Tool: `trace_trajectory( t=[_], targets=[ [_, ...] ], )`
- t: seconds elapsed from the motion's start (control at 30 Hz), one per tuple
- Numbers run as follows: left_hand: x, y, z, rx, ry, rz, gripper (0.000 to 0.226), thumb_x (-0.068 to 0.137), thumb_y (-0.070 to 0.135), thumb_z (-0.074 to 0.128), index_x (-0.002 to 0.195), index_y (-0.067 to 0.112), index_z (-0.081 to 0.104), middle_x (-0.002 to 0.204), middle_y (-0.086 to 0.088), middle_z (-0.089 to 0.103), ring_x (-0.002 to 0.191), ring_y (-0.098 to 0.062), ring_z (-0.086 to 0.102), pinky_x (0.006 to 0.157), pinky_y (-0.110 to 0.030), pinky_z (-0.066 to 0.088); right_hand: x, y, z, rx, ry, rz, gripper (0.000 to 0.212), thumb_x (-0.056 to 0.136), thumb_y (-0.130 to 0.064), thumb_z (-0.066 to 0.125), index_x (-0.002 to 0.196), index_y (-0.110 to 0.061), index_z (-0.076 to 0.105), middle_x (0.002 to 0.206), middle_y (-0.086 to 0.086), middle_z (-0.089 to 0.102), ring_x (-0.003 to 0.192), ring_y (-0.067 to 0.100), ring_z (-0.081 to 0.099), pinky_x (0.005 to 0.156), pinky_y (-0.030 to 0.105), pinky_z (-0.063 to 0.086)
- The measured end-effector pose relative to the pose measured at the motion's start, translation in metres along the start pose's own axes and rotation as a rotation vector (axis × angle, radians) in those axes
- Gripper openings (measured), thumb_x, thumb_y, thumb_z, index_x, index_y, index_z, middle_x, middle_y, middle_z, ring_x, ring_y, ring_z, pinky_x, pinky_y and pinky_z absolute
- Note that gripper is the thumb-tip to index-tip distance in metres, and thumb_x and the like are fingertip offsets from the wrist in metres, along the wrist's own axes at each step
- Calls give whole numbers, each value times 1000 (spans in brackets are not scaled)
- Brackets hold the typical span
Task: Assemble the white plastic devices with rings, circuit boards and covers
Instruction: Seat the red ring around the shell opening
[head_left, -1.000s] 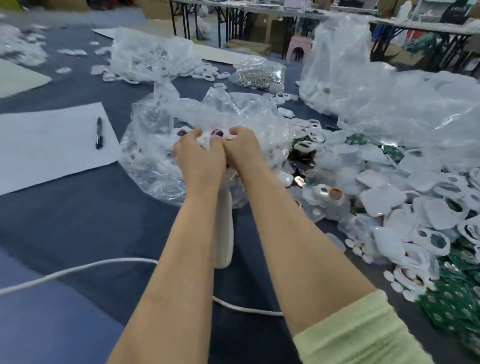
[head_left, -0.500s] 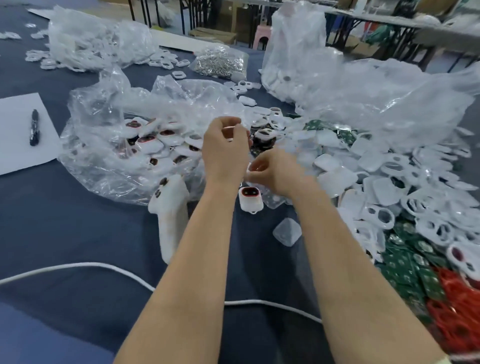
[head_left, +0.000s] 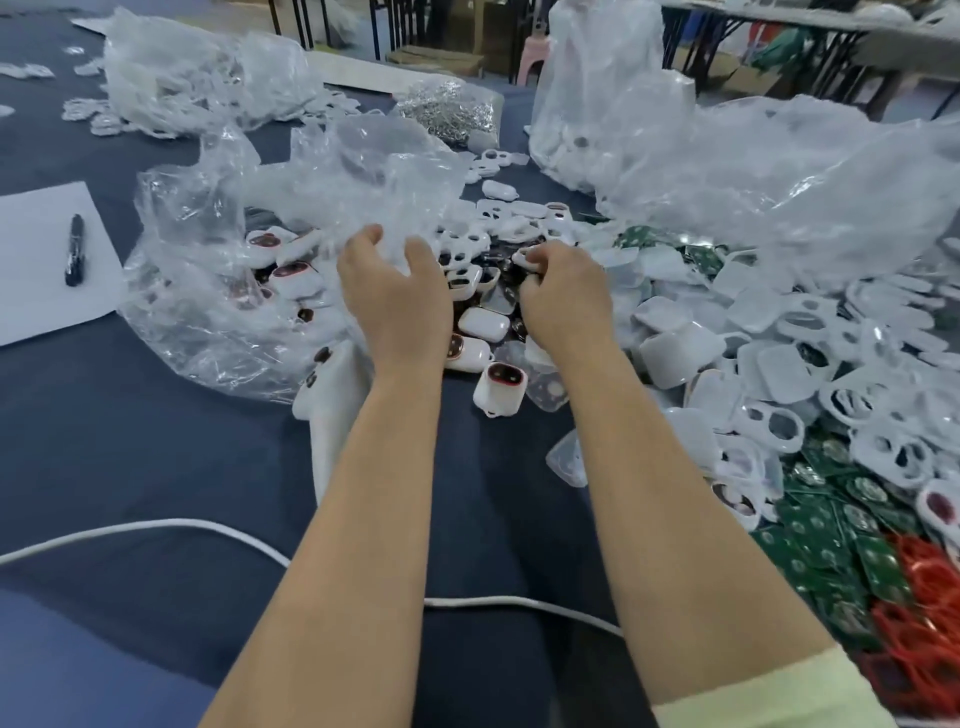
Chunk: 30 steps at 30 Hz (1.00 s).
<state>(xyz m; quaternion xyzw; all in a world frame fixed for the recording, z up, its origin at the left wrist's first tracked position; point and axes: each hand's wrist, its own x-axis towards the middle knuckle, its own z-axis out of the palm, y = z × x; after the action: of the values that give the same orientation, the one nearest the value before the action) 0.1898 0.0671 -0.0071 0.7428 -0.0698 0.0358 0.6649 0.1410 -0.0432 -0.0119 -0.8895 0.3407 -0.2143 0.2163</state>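
Over table (head_left: 156, 467), right fingers (head_left: 553, 255) pinch white part (head_left: 521, 257).

Black pen (head_left: 75, 249) lying on white paper sheet (head_left: 36, 301), far left; white cable (head_left: 130, 526) crossing blue tablecloth (head_left: 156, 457) near front.

– How are the arms lying?
– Both are stretching toward the far side, side by side but apart. The left forearm (head_left: 363, 493) is showing bare, and the right forearm (head_left: 675, 519) is wearing a pale yellow sleeve (head_left: 769, 691) at the near edge.
– And the left hand (head_left: 395, 296)?
– It is turning its back upward, with fingers (head_left: 363, 241) and thumb spreading loosely and curving a little.
– The right hand (head_left: 563, 296)?
– It is sitting just right of the left one, level with it, knuckles up. Its fingers are curling inward and pinching a small white piece (head_left: 523, 256) at their tips.
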Motion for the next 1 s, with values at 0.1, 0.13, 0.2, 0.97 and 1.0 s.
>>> trace_trajectory(
  t=[0.1, 0.13, 0.2, 0.97, 1.0],
  targets=[
    [-2, 1, 3, 50, 2, 5, 37, 95, 20, 50, 131, 13, 49, 138, -5, 38, 126, -22, 43, 108, -36, 35, 14, -5, 14, -7, -47, -10, 45, 92, -4, 42, 137, -13, 47, 140, 10, 47, 127, 27, 43, 103, 34, 36],
    [-2, 0, 5, 58, 0, 1, 37, 94, 21, 50, 131, 14, 49, 138, -4, 38, 123, -20, 46, 104, -33, 38, 17, -7, 20, -13, -82, -29, 45, 93, -4, 42, 137, -12, 46, 140, 11, 46, 128, 27, 43, 103, 34, 36],
    [-3, -2, 8, 53, -21, 0, 37, 95, 20, 49, 132, 16, 48, 138, -2, 39, 110, -3, 52, 87, -15, 40, 21, -11, 32, -82, -129, -54, 41, 92, -7, 46, 133, -9, 49, 137, 13, 50, 126, 29, 46, 102, 36, 39],
    [-76, 14, 65, -80, -606, 18, 20, 95, 13, 57, 115, 11, 58, 113, -10, 66, 105, -23, 64, 82, -31, 57, -42, 81, -86, 832, -59, 185, 13, 96, -9, 54, 93, -12, 66, 74, 4, 65, 57, 9, 58, 60, 22, 50],
    [-80, 14, 66, -77, -599, 16, 16, 95, 11, 57, 110, 14, 58, 112, -12, 66, 106, -25, 64, 87, -39, 56, -46, 84, -85, 839, -59, 193, 12, 96, -11, 55, 93, -12, 66, 75, 5, 66, 58, 10, 60, 61, 23, 52]
  ],
)
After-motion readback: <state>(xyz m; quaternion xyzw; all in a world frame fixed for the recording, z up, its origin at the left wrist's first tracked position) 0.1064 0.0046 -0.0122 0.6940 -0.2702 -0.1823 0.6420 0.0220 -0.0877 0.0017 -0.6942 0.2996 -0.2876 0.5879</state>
